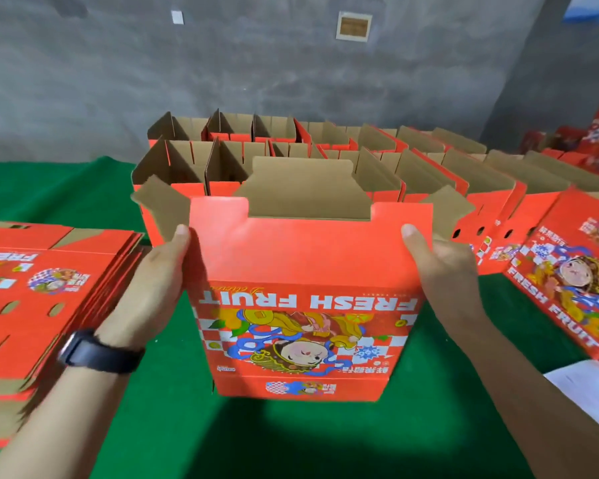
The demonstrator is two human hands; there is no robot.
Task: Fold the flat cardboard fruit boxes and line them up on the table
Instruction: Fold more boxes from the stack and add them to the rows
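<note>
A red "FRESH FRUIT" cardboard box (pixel 301 292) stands opened up in front of me on the green table (pixel 242 440), top flaps raised, its print upside down to me. My left hand (pixel 159 271) grips its left side with the thumb on the front panel. My right hand (pixel 443 267) grips the right side the same way. Behind it, folded boxes (pixel 325 150) stand in rows with brown insides showing. A stack of flat boxes (pixel 38 299) lies at my left.
Another folded box (pixel 574 271) stands at an angle on the right, more folded ones behind it. A white sheet (pixel 588 385) lies at the right front edge. A grey wall (pixel 222 63) rises behind the table. A black watch (pixel 97 354) sits on my left wrist.
</note>
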